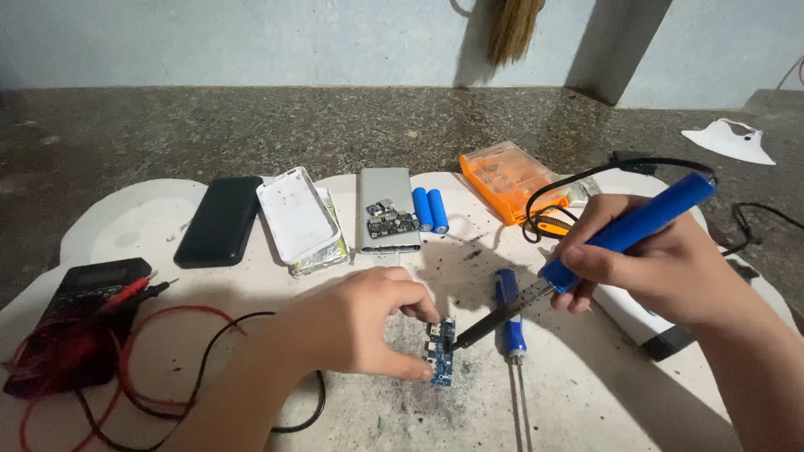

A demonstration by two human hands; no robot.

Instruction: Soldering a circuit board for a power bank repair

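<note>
Soldering: iron tip meets the circuit board [441, 362] at lower centre of the frame.
Left hand: left hand [362, 322] is curled, thumb and fingertips pinching the board and pressing it to the mat [586, 393].
Right hand: right hand [645, 259], right of centre, is closed around the blue handle of the soldering iron [586, 255], which slants down-left to the board.
Board: small and blue, flat on the sooty mat, touching the left fingertips and the iron's dark tip.
Screwdriver: blue-handled screwdriver [511, 322] lies just right of the board, shaft pointing to the bottom edge.
Multimeter: black multimeter [84, 289] at far left, its red and black leads [167, 368] looping across the lower left.
Upper row: black power bank [219, 220], white case [297, 216], silver case [387, 197] with a second board on it, two blue cells [430, 209], orange box [507, 177].
Floor: white mask [729, 141] lies at upper right, well apart.
</note>
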